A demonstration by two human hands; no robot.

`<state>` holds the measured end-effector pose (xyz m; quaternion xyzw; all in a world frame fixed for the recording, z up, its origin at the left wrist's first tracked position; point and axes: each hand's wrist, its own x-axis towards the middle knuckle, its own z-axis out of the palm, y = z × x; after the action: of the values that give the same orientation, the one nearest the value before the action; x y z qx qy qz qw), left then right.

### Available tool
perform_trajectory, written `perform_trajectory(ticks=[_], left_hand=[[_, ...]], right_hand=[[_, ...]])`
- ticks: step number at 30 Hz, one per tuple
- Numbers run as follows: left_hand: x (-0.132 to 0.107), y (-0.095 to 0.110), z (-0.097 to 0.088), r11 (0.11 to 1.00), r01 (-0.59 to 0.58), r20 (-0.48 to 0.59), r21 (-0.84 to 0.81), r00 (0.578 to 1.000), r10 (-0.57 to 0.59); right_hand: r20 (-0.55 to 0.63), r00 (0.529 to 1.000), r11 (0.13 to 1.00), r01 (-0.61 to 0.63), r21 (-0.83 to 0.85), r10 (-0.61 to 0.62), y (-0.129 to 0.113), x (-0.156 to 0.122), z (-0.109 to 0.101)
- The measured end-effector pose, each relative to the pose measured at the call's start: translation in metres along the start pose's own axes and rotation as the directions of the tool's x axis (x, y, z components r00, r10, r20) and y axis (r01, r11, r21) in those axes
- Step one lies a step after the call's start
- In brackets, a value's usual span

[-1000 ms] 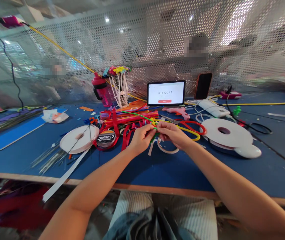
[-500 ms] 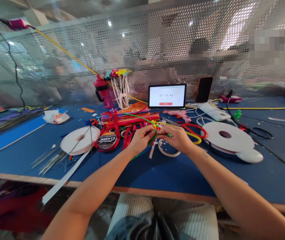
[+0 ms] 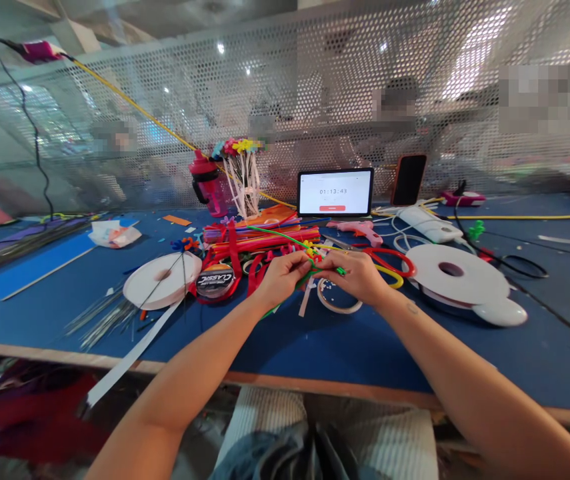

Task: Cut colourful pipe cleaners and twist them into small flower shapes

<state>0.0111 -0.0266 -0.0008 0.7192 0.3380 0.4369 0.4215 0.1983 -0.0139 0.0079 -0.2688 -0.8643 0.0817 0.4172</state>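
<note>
Both hands meet over the middle of the blue table. My left hand [image 3: 285,279] pinches a green pipe cleaner [image 3: 277,232], whose long end sticks out up and to the left. Close beside it, my right hand [image 3: 357,273] is closed on the same green piece, and a short green end shows at its fingers. The exact joint between the fingertips is hidden. Just behind the hands lies a pile of red and coloured pipe cleaners [image 3: 215,248]. Below my right hand rests a roll of tape [image 3: 339,308] with small white bits inside it.
White ribbon spools stand left [image 3: 137,283] and right [image 3: 479,277]. Red-handled scissors [image 3: 407,270], a pink glue gun [image 3: 359,230], a tablet [image 3: 335,190], a phone [image 3: 409,180] and a pink bottle [image 3: 207,183] sit further back. Wire stems [image 3: 107,327] lie at left; a perforated metal screen [image 3: 315,87] stands behind.
The view has shifted very slightly. Both hands keep the same pinch on the green pipe cleaner, with barely visible finger movement.
</note>
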Motion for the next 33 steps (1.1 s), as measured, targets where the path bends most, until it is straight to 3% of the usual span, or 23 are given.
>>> perform_trajectory(ticks=[14,20,23,25,28,33], left_hand=[[0.001,0.005,-0.004,0.979,-0.030,0.069,0.203,0.997,0.017],[0.000,0.009,0.000,0.990,0.047,0.060,-0.129,0.997,-0.040],[0.000,0.010,0.000,0.980,0.086,0.065,-0.180,0.995,-0.075],[0.000,0.011,0.000,0.973,0.111,0.060,-0.203,0.993,-0.101],[0.000,0.013,0.001,0.959,0.137,0.074,-0.249,0.990,-0.122],[-0.003,0.013,0.005,0.939,0.155,0.126,-0.308,0.985,-0.121]], right_hand=[[0.043,0.986,0.977,0.168,-0.134,-0.164,0.002,0.000,0.004],[-0.080,0.997,0.999,0.004,-0.049,-0.008,0.002,-0.001,0.000],[-0.071,0.990,0.985,-0.114,0.129,0.124,0.004,-0.001,-0.001],[-0.012,0.972,0.913,-0.218,0.345,0.236,0.006,0.000,-0.001],[0.103,0.930,0.722,-0.340,0.603,0.352,0.007,0.001,0.003],[0.229,0.906,0.475,-0.387,0.790,0.357,0.005,0.001,0.012]])
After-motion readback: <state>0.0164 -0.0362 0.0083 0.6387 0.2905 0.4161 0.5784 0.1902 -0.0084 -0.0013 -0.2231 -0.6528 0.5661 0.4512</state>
